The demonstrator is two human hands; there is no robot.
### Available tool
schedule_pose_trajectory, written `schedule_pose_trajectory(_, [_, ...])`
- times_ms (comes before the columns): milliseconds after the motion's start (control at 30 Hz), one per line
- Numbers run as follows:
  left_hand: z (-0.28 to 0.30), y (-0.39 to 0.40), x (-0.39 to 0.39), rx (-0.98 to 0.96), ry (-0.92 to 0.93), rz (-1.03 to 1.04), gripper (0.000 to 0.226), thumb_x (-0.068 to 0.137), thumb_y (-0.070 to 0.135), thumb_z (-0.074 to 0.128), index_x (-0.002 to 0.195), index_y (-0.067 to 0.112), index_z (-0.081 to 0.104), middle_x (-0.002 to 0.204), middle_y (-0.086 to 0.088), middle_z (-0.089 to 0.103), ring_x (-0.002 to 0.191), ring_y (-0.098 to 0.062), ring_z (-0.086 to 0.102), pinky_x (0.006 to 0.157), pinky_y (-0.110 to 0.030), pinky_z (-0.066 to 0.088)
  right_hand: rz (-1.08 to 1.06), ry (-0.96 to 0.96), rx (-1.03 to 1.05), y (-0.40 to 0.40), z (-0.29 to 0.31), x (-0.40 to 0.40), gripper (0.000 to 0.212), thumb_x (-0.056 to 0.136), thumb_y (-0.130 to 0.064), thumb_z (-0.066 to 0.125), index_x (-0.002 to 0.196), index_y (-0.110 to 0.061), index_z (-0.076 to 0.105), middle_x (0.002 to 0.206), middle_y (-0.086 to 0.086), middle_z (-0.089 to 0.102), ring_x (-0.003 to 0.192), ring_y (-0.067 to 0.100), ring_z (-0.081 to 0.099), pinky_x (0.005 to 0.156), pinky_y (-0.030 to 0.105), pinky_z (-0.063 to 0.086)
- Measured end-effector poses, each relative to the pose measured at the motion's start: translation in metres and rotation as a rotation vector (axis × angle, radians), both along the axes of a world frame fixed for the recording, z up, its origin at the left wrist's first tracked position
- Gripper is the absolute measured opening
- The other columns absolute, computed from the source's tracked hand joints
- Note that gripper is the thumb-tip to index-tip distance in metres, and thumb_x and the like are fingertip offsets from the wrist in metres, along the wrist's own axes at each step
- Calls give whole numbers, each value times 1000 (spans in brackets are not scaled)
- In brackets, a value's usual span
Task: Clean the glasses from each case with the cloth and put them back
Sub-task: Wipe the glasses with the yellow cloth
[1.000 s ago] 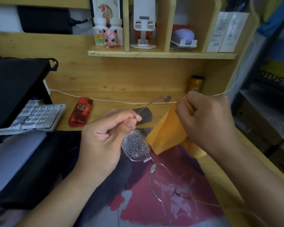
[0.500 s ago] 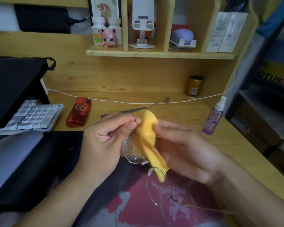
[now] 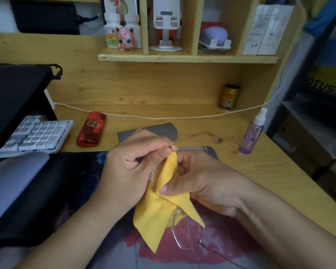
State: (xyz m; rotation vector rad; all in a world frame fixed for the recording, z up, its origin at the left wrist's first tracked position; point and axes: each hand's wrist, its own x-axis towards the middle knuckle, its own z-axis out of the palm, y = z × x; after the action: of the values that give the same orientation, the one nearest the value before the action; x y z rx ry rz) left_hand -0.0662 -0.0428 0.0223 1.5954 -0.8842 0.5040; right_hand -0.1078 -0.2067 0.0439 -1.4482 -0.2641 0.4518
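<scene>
Pinching the glasses (image 3: pixel 179 238) at the temple hinge, left hand (image 3: pixel 132 167) is steadying them; right hand (image 3: pixel 204 183) is squeezing yellow cloth (image 3: pixel 155 218) around one lens.

Wooden desk (image 3: pixel 260 171) with red case (image 3: pixel 91 129).

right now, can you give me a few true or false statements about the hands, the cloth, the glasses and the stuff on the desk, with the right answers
1. The right hand pinches the yellow cloth over a lens of the glasses. True.
2. The left hand rests flat on the keyboard. False: it holds the glasses by the frame.
3. The red case lies shut on the desk. True.
4. The purple spray bottle lies on its side. False: it stands upright.
5. The gold can sits on the shelf. False: it stands on the desk.
</scene>
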Motion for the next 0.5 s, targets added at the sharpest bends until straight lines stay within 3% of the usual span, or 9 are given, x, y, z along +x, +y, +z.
schedule_pose_trajectory(67, [-1, 0, 1, 8, 19, -13, 14, 95, 22, 62, 91, 26, 75, 92, 15, 71, 92, -19, 67, 82, -29, 52, -28, -16, -1, 0, 1, -1, 7, 89, -1, 69, 95, -4, 68, 79, 10, 67, 68, 18, 65, 59, 28, 56])
schedule_pose_trajectory(167, [-2, 0, 1, 7, 54, -35, 16, 94, 23, 63, 96, 28, 78, 93, 15, 72, 93, -18, 67, 83, -26, 52, -81, 0, -11, 0, -3, -1, 36, 88, -26, 67, 103, 7, 63, 79, 16, 55, 62, 20, 52, 54, 31, 44])
schedule_pose_trajectory(200, [-2, 0, 1, -9, 75, -46, 16, 94, 23, 63, 97, 28, 78, 93, 15, 73, 93, -16, 68, 83, -23, 51, -73, 14, 14, -1, -4, -1, 35, 88, -25, 65, 101, 7, 63, 77, 15, 54, 61, 18, 53, 56, 32, 42])
schedule_pose_trajectory(267, [-1, 2, 1, -46, 116, -65, 19, 93, 22, 64, 94, 34, 78, 93, 14, 74, 93, -13, 69, 83, -20, 51, 26, 49, 112, -3, -4, -2, 11, 91, -7, 61, 99, 1, 64, 78, 9, 64, 67, 14, 63, 62, 28, 51])
schedule_pose_trajectory(300, [0, 3, 1, -47, 122, -70, 19, 92, 23, 64, 94, 36, 78, 93, 13, 74, 92, -13, 69, 83, -20, 52, 76, 87, 155, -4, -3, -3, 12, 91, 3, 59, 100, -1, 64, 82, 8, 67, 72, 15, 67, 67, 28, 56])
schedule_pose_trajectory(400, [-1, 3, 2, 22, 83, -65, 16, 92, 22, 65, 94, 32, 77, 92, 11, 73, 93, -18, 68, 83, -22, 51, 89, 116, 132, -2, -3, -3, 31, 82, 16, 61, 106, -3, 65, 86, 9, 69, 79, 19, 69, 76, 32, 59])
schedule_pose_trajectory(500, [-4, 2, 3, 20, 100, -34, 15, 94, 22, 64, 93, 27, 77, 92, 7, 73, 92, -16, 68, 82, -20, 50, -108, 19, 24, 2, -7, -1, 61, 75, 10, 74, 128, -13, 55, 84, 12, 68, 79, 26, 68, 78, 42, 58])
